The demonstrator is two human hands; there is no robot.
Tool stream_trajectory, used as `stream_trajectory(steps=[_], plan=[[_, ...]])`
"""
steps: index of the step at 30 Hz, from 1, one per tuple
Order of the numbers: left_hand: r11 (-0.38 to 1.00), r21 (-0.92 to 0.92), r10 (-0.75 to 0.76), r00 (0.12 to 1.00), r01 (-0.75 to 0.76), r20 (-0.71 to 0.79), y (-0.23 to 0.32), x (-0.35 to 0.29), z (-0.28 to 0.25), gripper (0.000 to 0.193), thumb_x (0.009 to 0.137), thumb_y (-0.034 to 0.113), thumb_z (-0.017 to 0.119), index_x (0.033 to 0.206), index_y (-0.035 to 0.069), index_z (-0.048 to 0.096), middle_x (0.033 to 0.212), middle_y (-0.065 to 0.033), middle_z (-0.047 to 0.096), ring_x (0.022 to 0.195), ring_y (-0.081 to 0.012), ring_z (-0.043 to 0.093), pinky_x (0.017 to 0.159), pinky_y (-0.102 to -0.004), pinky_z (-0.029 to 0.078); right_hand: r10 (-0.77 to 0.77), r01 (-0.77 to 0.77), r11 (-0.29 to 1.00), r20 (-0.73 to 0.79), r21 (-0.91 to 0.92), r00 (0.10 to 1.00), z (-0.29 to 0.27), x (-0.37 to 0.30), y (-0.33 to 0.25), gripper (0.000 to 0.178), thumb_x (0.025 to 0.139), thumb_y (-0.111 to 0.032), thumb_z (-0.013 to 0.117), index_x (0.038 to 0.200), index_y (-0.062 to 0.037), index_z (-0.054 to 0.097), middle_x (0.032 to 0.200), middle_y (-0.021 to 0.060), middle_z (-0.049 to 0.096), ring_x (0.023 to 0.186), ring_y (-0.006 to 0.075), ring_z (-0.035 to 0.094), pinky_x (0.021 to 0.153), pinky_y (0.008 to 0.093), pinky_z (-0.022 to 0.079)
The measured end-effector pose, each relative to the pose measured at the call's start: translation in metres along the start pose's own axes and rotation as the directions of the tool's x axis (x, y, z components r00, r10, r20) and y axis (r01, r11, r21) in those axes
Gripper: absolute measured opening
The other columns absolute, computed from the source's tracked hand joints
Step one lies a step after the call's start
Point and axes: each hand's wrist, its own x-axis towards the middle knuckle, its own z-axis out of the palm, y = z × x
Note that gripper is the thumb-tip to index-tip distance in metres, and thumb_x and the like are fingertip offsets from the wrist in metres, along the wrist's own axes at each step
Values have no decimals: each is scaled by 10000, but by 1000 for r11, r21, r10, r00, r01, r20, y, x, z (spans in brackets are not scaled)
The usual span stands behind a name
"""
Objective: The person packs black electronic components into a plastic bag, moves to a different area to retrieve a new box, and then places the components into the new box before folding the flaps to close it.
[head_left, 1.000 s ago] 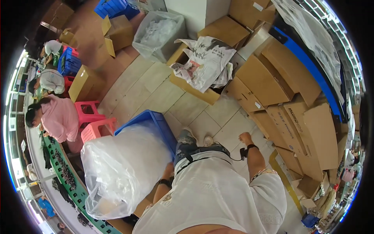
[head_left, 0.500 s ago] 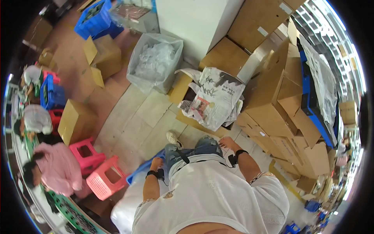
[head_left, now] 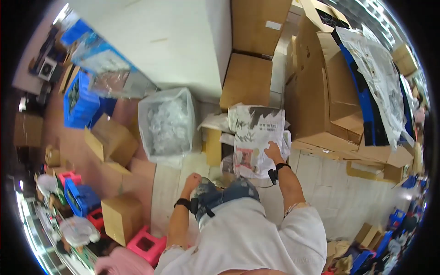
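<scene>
My right hand (head_left: 273,151) reaches forward over printed newspaper sheets (head_left: 250,158), its fingers parted and nothing held in them. Whether the fingertips touch the paper I cannot tell. The sheets lie spread over an open cardboard box (head_left: 213,146), which they largely hide. Beside my left thigh hangs my left hand (head_left: 192,181), its fingers curled in with nothing seen in them. Both wrists wear black bands.
A lined bin (head_left: 143,133) of clear plastic pieces stands left of the papers, near a white pillar (head_left: 192,50). Large cardboard cartons (head_left: 309,91) rise at the right. Farther left are a blue crate (head_left: 82,103), an open carton (head_left: 112,140) and a pink stool (head_left: 146,247); people sit nearby.
My right hand has moved forward from beside my thigh to over the newspaper sheets. The view has turned and shifted, bringing the papers straight ahead. My left hand stays near my thigh.
</scene>
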Motion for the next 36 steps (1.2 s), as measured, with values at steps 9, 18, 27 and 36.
stream_trajectory(steps=[9,18,27,36], plan=[[884,374,263,960,-280,98,31,225,58,455,761,302,722,1126,57,606,1031,-154,691,947,-353,663,827,-420,530,-37,-61,972,-403,-227,914,-8,184,-55,705,819,-334,646,1438,-124,384,1504,182,317,1370,372,322,1075,524,338],[993,20,-107,855,113,507,-25,351,162,949,705,346,836,1448,37,334,1297,-219,563,1155,-314,597,980,-360,470,505,-464,818,36,-340,863,96,241,24,829,882,-523,541,1526,-107,228,1587,116,206,1438,350,224,1129,542,256],[941,107,-280,563,321,777,-48,336,193,816,732,81,680,1433,56,263,1113,-147,589,911,-262,634,678,-382,573,604,-560,797,330,-226,726,280,120,68,753,868,-241,503,1525,-50,189,1574,180,192,1453,388,129,1165,497,226],[895,179,-356,414,408,837,-108,215,232,686,771,99,686,1370,62,354,1111,-103,580,955,-219,618,744,-379,568,515,-513,857,-28,49,857,272,-3,77,448,796,-109,539,1238,-37,569,1418,212,435,1325,386,382,1109,481,323]])
